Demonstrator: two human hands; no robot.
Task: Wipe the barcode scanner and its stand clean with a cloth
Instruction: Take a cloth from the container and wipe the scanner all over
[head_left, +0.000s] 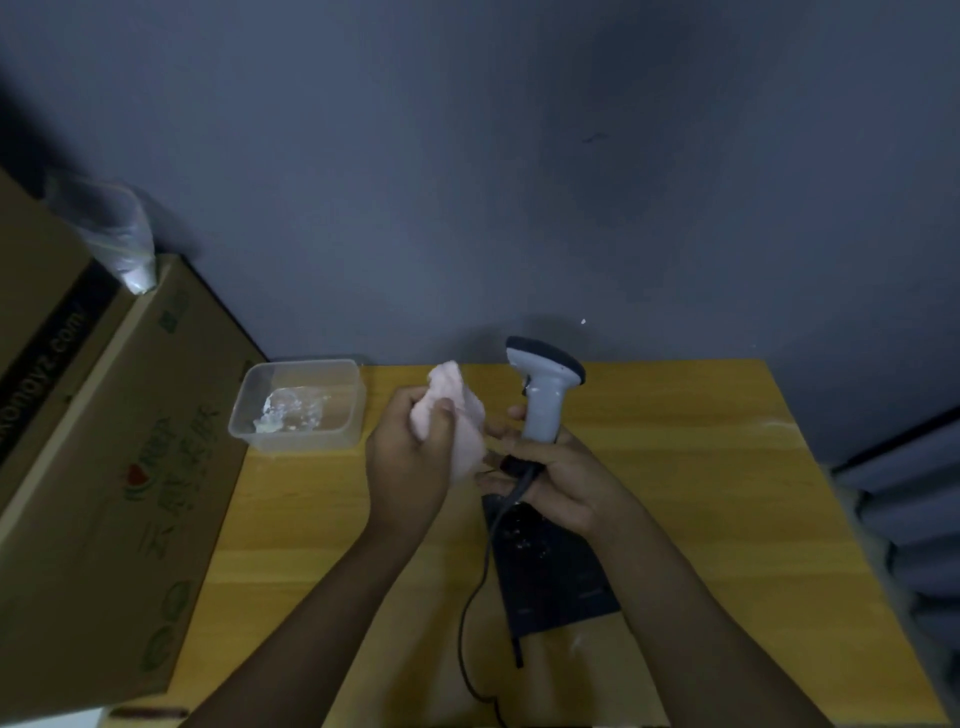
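A grey barcode scanner (545, 384) with a dark head stands upright above the wooden table (701, 467). My right hand (556, 478) grips the bottom of its handle, where a black cable (475, 597) leaves and trails toward the near edge. My left hand (408, 462) is closed on a crumpled pale pink cloth (460, 415), held just left of the scanner's handle and apart from it. Flat on the table below my right hand lies the dark stand (550, 566), partly hidden by my wrist.
A clear plastic container (298, 402) holding a little water stands at the table's back left corner. A large cardboard box (104, 441) with a plastic bag (111, 228) on top fills the left side. A grey wall rises behind the table.
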